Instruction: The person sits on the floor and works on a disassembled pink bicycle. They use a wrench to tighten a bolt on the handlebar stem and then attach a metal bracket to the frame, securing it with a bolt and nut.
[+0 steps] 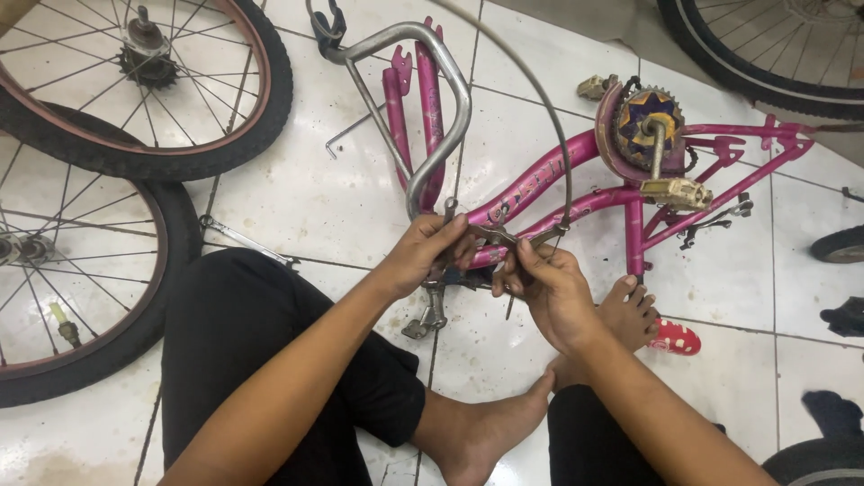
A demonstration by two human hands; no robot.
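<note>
A pink bicycle frame [589,202] lies flat on the white tiled floor, its chainring and pedal [675,192] facing up. My left hand [427,252] grips a metal brake caliper [490,236] at the front of the frame, just under the grey handlebar [441,135]. My right hand [544,283] pinches the other arm of the same caliper, where a grey cable [562,153] runs into it. Both hands are closed on the part. A second brake piece [430,317] hangs below my left hand.
Two spoked wheels [135,81] [81,279] lie at the left, another wheel [765,45] at the top right. A spanner [243,240] rests on the tiles by my left knee. My bare feet [630,310] [486,432] lie under the frame. Dark objects [841,315] sit at the right edge.
</note>
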